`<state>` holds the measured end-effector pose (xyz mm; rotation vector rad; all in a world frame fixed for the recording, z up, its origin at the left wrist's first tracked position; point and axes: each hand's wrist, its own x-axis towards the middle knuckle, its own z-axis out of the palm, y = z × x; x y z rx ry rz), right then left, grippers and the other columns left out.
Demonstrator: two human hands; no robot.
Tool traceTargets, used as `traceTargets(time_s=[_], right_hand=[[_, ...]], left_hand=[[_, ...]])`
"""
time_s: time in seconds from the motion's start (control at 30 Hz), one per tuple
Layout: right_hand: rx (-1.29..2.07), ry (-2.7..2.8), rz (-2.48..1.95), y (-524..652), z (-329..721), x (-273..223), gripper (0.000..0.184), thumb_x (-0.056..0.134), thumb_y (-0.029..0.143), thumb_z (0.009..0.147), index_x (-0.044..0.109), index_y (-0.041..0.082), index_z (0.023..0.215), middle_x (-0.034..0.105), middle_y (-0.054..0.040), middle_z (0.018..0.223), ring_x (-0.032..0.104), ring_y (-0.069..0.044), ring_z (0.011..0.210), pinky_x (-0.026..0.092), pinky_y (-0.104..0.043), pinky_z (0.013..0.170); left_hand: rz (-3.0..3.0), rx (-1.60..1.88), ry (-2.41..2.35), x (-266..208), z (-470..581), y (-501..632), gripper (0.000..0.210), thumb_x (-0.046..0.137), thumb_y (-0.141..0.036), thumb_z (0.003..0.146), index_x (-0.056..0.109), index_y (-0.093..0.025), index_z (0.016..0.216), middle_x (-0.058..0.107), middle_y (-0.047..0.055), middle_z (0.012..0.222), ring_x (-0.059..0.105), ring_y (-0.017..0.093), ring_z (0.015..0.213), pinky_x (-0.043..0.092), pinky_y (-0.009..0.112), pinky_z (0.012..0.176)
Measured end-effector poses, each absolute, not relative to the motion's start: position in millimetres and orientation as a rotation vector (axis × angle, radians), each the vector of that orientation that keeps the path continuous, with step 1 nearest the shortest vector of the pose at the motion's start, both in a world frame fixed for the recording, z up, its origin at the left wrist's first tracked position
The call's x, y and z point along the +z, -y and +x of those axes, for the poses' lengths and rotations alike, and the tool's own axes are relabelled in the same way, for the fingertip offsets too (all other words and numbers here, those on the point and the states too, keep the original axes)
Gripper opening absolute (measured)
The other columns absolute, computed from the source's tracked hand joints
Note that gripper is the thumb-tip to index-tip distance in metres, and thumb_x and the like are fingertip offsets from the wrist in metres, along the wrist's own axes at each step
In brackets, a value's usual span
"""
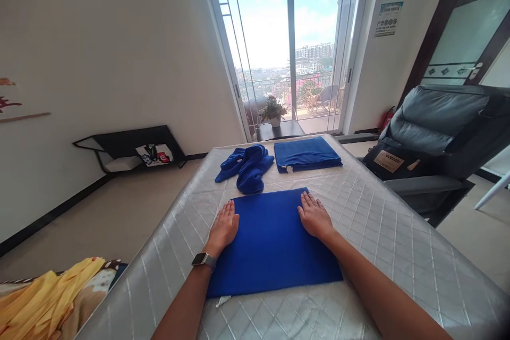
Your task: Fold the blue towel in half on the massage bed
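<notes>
A blue towel (271, 244) lies spread flat on the mattress (382, 234) in front of me, a white tag poking out at its near left edge. My left hand (224, 223) rests flat at the towel's far left side, fingers stretched forward, a watch on that wrist. On the far right corner my right hand (315, 213) lies palm down with its fingers out. Beyond the towel, a crumpled blue towel (252, 167) is heaped on the left. Beside it sits a neat stack of folded blue towels (306, 153) with a small white label at its front edge.
A dark recliner (442, 122) with a black bag on it stands right of the mattress. Yellow fabric (51, 297) lies at the lower left. A potted plant (274, 111) sits before the glass sliding door (289, 53). A black shelf (135, 149) stands by the left wall.
</notes>
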<state>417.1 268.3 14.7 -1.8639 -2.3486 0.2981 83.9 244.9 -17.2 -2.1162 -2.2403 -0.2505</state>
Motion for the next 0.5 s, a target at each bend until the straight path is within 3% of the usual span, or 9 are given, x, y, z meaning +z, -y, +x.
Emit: traceTargets(time_s=[0.5], right_hand=[[0.143, 2.442, -1.956, -274.7, 414.1, 14.0, 0.065, 0.017, 0.039, 0.103, 0.019, 0.005, 0.159, 0.014, -0.0100, 0.166, 0.011, -0.021, 0.153, 0.013, -0.040, 0.123]], left_hand=[[-2.124, -0.403, 2.226, -18.1, 83.0, -236.9, 0.061, 0.028, -0.035, 0.101, 0.033, -0.002, 0.152, 0.033, 0.023, 0.159, 0.032, 0.030, 0.148, 0.027, 0.047, 0.121]])
